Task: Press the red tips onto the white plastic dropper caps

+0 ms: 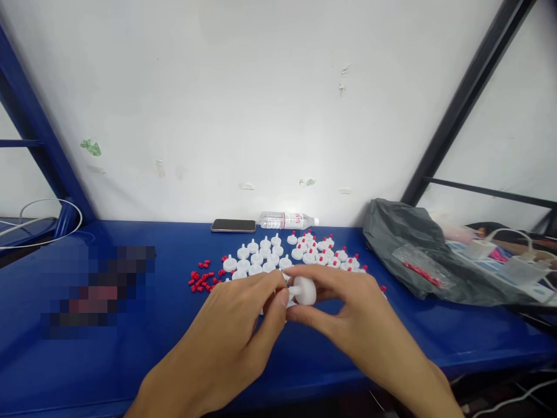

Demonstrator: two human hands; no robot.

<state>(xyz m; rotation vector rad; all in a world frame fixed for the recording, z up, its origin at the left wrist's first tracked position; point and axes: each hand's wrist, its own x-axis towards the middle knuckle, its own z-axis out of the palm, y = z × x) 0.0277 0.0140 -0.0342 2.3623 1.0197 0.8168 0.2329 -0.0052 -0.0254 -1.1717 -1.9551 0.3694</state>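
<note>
The left fingers (274,316) and right fingers (315,318) grasp a white cap (307,291), its tip hidden

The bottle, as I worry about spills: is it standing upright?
No, the bottle lies on its side beside the phone.

A blue tabletop (130,237) is seen loaded across its width.
Stemmed white caps (255,259) are clustered mid-table, with red-tipped white caps (309,257) grouped to their right and small red pieces (205,278) scattered to their left. Behind, a phone (234,226) and a bottle (289,220) are laid flat. A grey plastic bag (391,244) is spread at right; a pixelated patch (98,296) is left unreadable.
</note>
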